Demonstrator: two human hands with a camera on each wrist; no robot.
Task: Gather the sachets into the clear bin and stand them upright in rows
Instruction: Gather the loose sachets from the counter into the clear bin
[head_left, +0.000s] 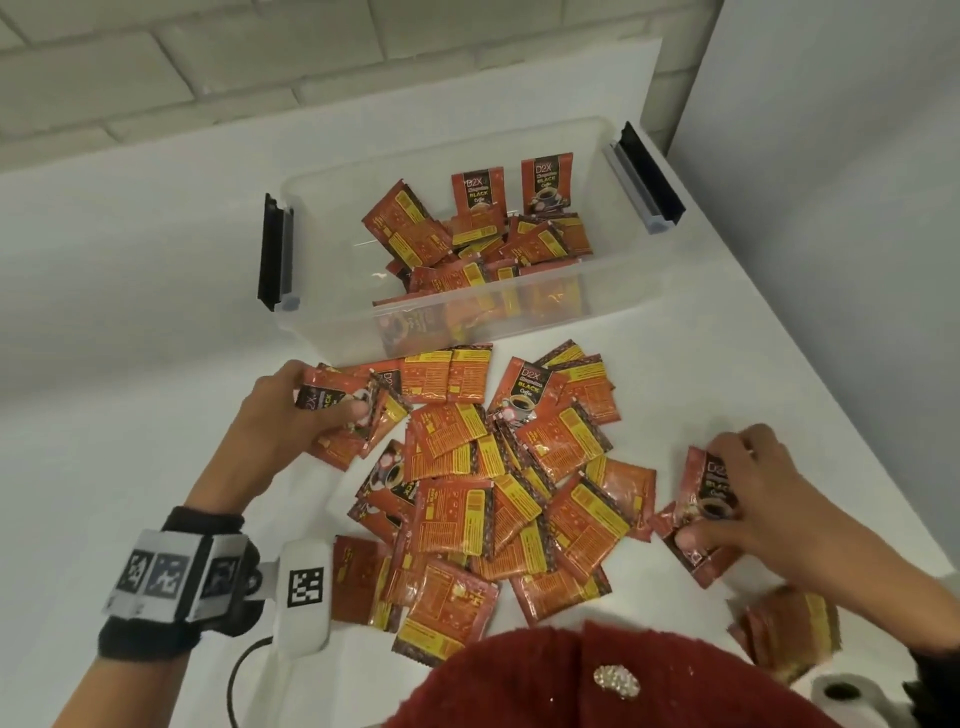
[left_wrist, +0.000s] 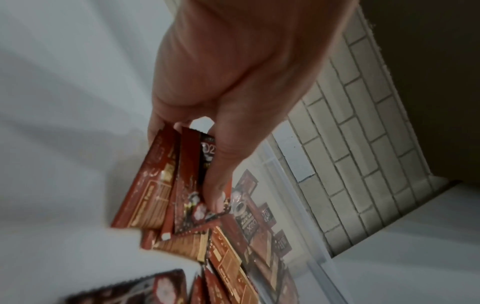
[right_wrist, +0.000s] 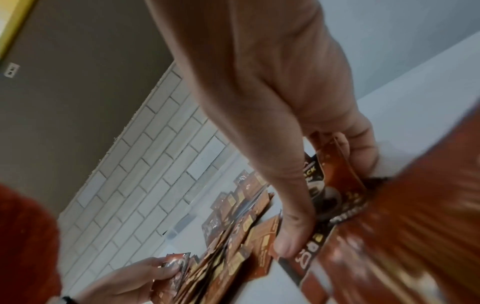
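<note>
Red and yellow coffee sachets (head_left: 498, 493) lie in a loose heap on the white table before the clear bin (head_left: 322, 312). Inside the bin, several sachets (head_left: 485, 239) lie jumbled and two lean upright against the far wall. My left hand (head_left: 306, 410) grips a small stack of sachets (left_wrist: 171, 185) at the heap's left edge, thumb on top. My right hand (head_left: 727, 499) pinches a few sachets (head_left: 711, 493) at the right of the heap, thumb (right_wrist: 291, 240) pressing down on them. A blurred sachet (head_left: 789, 629) lies below my right wrist.
The bin's black and grey latches (head_left: 275, 254) stick out at both ends. A white brick wall (head_left: 156, 67) rises behind the table. The table's right edge (head_left: 883, 467) runs close to my right hand. A white roll (head_left: 841, 696) sits at the lower right.
</note>
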